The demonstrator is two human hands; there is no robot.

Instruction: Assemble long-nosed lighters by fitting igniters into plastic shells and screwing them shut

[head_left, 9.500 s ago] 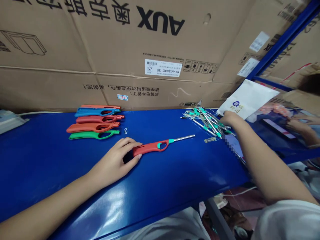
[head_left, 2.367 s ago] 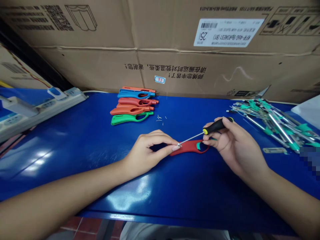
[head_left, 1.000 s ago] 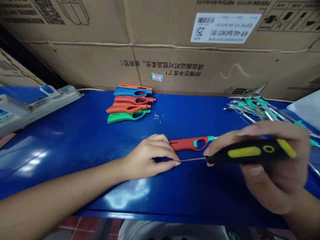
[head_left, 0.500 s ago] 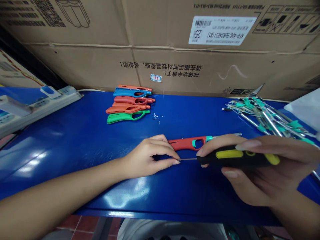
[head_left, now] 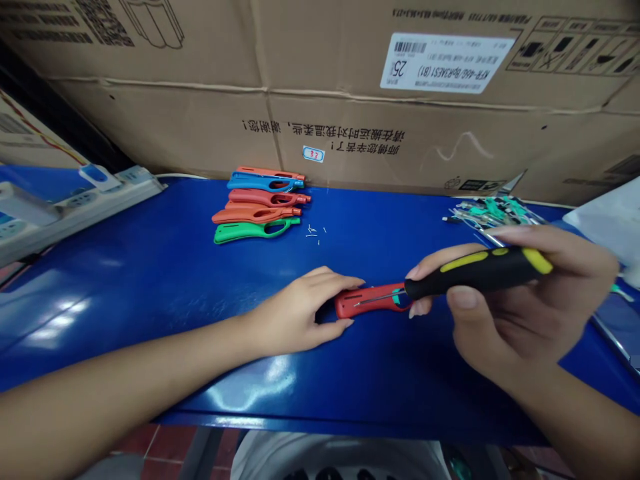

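Observation:
A red gas lighter (head_left: 373,301) with a turquoise trigger lies on the blue table, its front part hidden behind my right hand. My left hand (head_left: 300,310) has thumb and forefinger on either side of its rounded butt end, holding it. In my right hand (head_left: 530,313) is a screwdriver (head_left: 480,270) with a black and yellow handle. The thin shaft slants left over the lighter's body, with a small bright bit at the tip; I cannot tell whether it touches the casing.
Several lighter casings, among them a green one (head_left: 250,231) and a blue one (head_left: 260,183), lie at the back. Small pale slivers (head_left: 312,231) are beside them. Metal lighter tubes (head_left: 493,210) are heaped at right. A power strip (head_left: 80,203) is at left, a cardboard box (head_left: 200,127) behind.
My left fingers have left the screwdriver tip and spread around the lighter's butt end. The lighter has shifted slightly nearer. My right hand has raised and tilted the screwdriver, its shaft now over the lighter.

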